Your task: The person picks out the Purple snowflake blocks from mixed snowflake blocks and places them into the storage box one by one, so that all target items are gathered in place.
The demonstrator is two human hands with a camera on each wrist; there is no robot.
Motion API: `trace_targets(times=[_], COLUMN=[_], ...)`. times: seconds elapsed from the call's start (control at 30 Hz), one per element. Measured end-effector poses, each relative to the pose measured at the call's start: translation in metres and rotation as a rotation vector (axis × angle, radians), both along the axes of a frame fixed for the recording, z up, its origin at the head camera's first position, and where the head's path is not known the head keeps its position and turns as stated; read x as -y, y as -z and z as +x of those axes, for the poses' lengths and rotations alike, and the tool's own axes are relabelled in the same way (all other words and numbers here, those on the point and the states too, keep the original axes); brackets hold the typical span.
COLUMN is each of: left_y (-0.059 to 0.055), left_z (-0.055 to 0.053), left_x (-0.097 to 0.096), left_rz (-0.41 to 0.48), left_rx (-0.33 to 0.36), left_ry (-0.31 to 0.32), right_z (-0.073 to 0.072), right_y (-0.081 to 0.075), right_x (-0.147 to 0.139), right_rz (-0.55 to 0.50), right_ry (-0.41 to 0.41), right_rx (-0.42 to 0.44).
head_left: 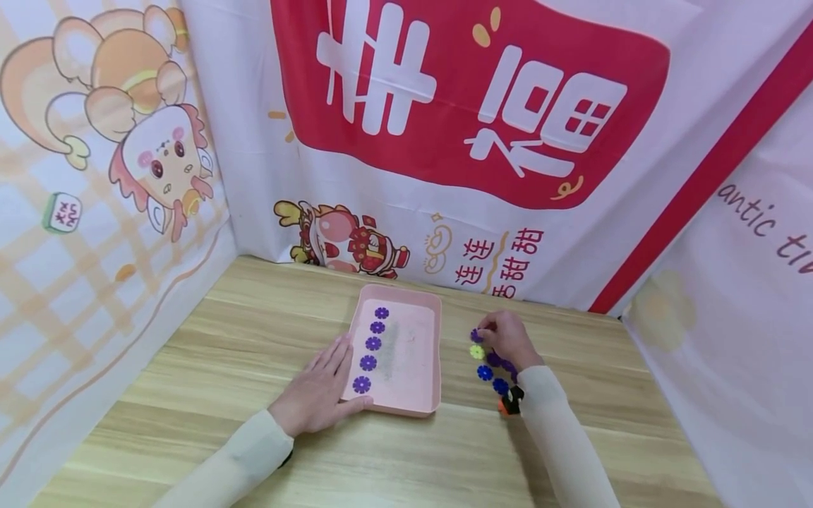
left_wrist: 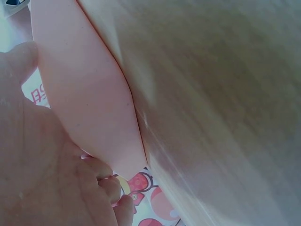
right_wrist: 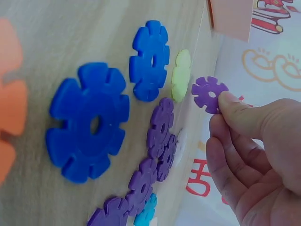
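A purple snowflake disc (right_wrist: 205,95) is pinched between the thumb and index finger of my right hand (head_left: 508,340), over the right part of the table. Straight-fingered, my left hand (head_left: 315,391) rests along the left rim of a pink tray (head_left: 416,324), its thumb by the near edge. Inside the tray, several purple discs (head_left: 373,343) form a line down the left side. On the wood near my right hand lie a yellow-green disc (head_left: 477,351), blue discs (right_wrist: 88,123) and more purple discs (right_wrist: 160,127), some partly hidden by the hand in the head view.
An orange disc (right_wrist: 10,106) lies nearest the right wrist, and a light-blue one (right_wrist: 146,210) sits beside the purple ones. Printed cloth (head_left: 470,169) hangs behind the wooden table (head_left: 406,458) and at both sides.
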State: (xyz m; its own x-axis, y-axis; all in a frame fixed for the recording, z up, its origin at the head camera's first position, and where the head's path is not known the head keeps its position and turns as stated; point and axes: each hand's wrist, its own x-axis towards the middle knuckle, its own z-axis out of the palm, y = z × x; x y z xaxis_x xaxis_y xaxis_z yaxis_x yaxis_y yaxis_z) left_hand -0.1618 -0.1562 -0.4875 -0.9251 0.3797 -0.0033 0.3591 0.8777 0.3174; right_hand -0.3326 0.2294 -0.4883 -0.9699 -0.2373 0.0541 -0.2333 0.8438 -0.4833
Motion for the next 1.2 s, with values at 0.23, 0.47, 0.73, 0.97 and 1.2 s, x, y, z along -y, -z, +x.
trace_targets(times=[0.23, 0.47, 0.73, 0.97, 1.2], left_y=[0.002, 0.002, 0.001, 0.002, 0.001], left_z=[-0.001, -0.001, -0.001, -0.001, -0.001], left_x=[0.000, 0.000, 0.000, -0.001, 0.000], left_rz=[-0.011, -0.015, -0.014, -0.010, -0.007], left_rx=[-0.009, -0.006, -0.002, 0.008, 0.001], left_ry=[0.003, 0.003, 0.002, 0.000, -0.003], right_z=[0.013, 0.033, 0.059, 0.081, 0.092], right_y=[-0.005, -0.019, -0.032, -0.029, -0.025], right_x=[0.011, 0.036, 0.070, 0.097, 0.116], right_rz=[-0.051, -0.195, -0.285, -0.340, -0.324], right_ry=[-0.025, -0.032, -0.084, -0.111, -0.185], right_rx=[-0.107, -0.117, -0.149, -0.092, -0.040])
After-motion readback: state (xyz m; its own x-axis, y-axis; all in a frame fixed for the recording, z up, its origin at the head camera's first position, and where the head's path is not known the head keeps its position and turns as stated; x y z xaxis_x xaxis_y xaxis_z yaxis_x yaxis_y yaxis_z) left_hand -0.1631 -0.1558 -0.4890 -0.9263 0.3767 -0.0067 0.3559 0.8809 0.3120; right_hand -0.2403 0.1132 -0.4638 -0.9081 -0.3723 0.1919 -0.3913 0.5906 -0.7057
